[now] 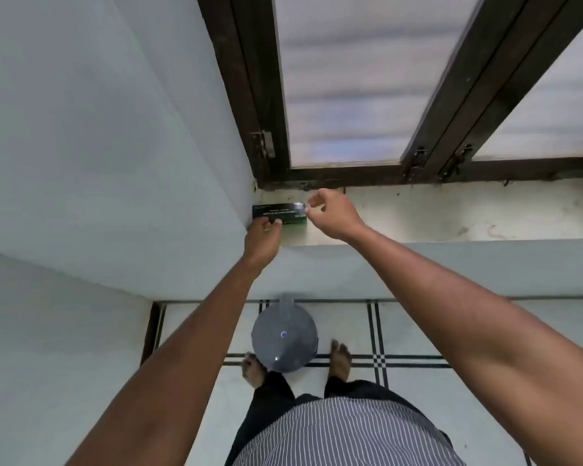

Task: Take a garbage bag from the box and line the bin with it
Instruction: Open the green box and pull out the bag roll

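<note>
Left hand (264, 230) grips the near edge of the box (279, 214) on the windowsill (451, 213), tucked into the wall corner; right hand (330, 213) pinches at its right end. The bin (284, 338) waits on the floor below, lid on. Risk: tug too hard and the light box slides or tips off the sill.

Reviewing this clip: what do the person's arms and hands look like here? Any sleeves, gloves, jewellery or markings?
Both arms are bare along all that shows, with no sleeve in view. The left hand and right hand are ungloved, and I can make out no ring, watch, bracelet or marking on either. Lower in the head view the person wears a striped top and dark trousers, and is barefoot.
</note>
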{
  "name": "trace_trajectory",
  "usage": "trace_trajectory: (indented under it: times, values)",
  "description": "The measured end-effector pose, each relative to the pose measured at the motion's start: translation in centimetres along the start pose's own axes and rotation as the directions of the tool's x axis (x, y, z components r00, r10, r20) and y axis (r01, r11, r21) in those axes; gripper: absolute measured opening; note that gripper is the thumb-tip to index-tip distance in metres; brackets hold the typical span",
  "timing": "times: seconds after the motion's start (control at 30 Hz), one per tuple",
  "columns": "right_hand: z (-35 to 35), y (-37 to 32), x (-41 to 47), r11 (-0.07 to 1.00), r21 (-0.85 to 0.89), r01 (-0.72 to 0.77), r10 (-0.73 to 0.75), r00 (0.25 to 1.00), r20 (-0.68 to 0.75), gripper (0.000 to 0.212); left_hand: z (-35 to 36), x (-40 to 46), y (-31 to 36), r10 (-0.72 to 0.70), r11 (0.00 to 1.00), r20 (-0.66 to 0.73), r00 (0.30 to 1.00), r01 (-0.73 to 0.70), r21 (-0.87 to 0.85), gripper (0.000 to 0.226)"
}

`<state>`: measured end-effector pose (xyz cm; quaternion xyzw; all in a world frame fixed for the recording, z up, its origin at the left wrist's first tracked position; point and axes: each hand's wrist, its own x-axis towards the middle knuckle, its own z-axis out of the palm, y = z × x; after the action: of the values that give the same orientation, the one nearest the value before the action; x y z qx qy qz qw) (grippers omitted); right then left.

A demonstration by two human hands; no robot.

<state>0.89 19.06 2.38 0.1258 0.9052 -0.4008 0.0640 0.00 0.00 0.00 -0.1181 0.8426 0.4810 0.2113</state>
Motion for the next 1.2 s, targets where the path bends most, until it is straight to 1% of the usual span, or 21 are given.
trace_trajectory:
  times: [0.1,0.17,0.2,0.23,0.3,0.37,0.4,0.47,0.5,0.53,0.57,0.63,0.7,0.8,0.87,0.97,1.03,1.07,1.1,1.2]
  values:
    - [1.7,-0.6,1.9,0.962,-0.262,0.075,-0.040,0.990,0.137,0.052,0.1,0.4,-0.1,-0.055,0.995,0.001,0.998,0.055,-0.086,0.046]
    - [3.2,-1.0,2.5,0.917,-0.383,0.113,-0.043,0.982,0.186,0.073,0.5,0.4,-0.8,-0.075,0.991,0.017,0.997,0.076,-0.112,0.046]
    - [3.8,-1.0,2.9,0.890,-0.433,0.141,-0.062,0.980,0.191,0.079,0.5,0.4,-1.1,-0.083,0.990,0.023,0.996,0.085,-0.111,0.046]
    - [4.1,-0.9,3.3,0.863,-0.479,0.162,-0.080,0.979,0.185,0.077,0.5,0.6,-1.3,-0.086,0.990,0.024,0.996,0.088,-0.114,0.046]
    - [4.2,-0.5,3.6,0.833,-0.518,0.194,-0.136,0.980,0.148,0.060,0.7,0.6,-1.8,-0.089,0.990,0.021,0.996,0.091,-0.107,0.046]
    - [3.8,0.3,3.6,0.874,-0.457,0.164,-0.127,0.986,0.110,0.049,0.9,0.7,-1.6,-0.092,0.989,0.003,0.996,0.092,-0.116,0.044]
    - [3.5,0.9,3.4,0.903,-0.403,0.148,-0.127,0.989,0.080,0.046,1.0,0.7,-1.3,-0.091,0.987,-0.016,0.996,0.089,-0.131,0.045]
    - [2.4,2.2,2.8,0.962,-0.255,0.096,-0.083,0.995,0.061,0.047,1.2,0.7,-0.2,-0.069,0.979,-0.044,0.997,0.059,-0.193,0.056]
    - [1.9,2.8,2.4,0.982,-0.177,0.064,-0.052,0.996,0.073,0.051,1.3,0.7,0.5,-0.030,0.975,-0.047,0.998,0.019,-0.220,0.060]
    - [1.4,3.4,2.2,0.990,-0.134,0.046,-0.035,0.996,0.084,0.055,1.5,0.6,1.3,0.026,0.976,-0.039,0.999,-0.034,-0.217,0.062]
    - [0.8,3.9,1.9,0.994,-0.104,0.033,-0.023,0.996,0.090,0.060,1.6,0.3,2.2,0.090,0.977,-0.025,0.996,-0.093,-0.191,0.060]
    - [-0.2,4.3,1.6,0.998,-0.053,0.036,-0.032,0.997,0.071,0.068,2.0,-0.1,3.5,0.224,0.969,-0.014,0.975,-0.224,-0.106,0.047]
    - [-1.3,4.2,1.3,0.999,0.008,0.049,-0.050,0.998,0.050,0.071,2.4,-0.3,4.5,0.321,0.947,-0.018,0.947,-0.322,-0.019,0.032]
    - [-2.4,4.1,0.8,0.997,0.026,0.070,-0.071,0.996,0.050,0.069,2.8,-0.5,5.3,0.368,0.927,-0.029,0.929,-0.364,0.086,0.019]
    - [-2.7,4.1,0.6,0.996,0.032,0.078,-0.080,0.995,0.057,0.069,2.8,-0.4,5.6,0.376,0.923,-0.046,0.926,-0.369,0.104,0.019]
    - [-3.2,4.1,0.0,0.995,0.039,0.097,-0.099,0.992,0.072,0.069,2.8,-0.4,6.1,0.423,0.903,-0.069,0.903,-0.415,0.107,0.028]
    - [-3.4,3.9,-0.2,0.993,0.060,0.105,-0.110,0.990,0.083,0.070,2.8,-0.4,6.8,0.466,0.883,-0.071,0.882,-0.458,0.106,0.022]
    - [-3.5,3.8,-0.4,0.992,0.066,0.108,-0.113,0.990,0.087,0.070,2.8,-0.5,7.2,0.482,0.873,-0.056,0.875,-0.473,0.121,0.018]
    - [-3.5,3.6,-0.5,0.992,0.070,0.107,-0.113,0.990,0.090,0.069,2.8,-0.3,7.4,0.492,0.863,-0.027,0.870,-0.484,0.146,0.019]
    - [-3.3,3.4,-0.6,0.992,0.083,0.098,-0.105,0.991,0.084,0.065,2.6,0.3,7.7,0.473,0.856,0.083,0.877,-0.480,0.192,0.034]
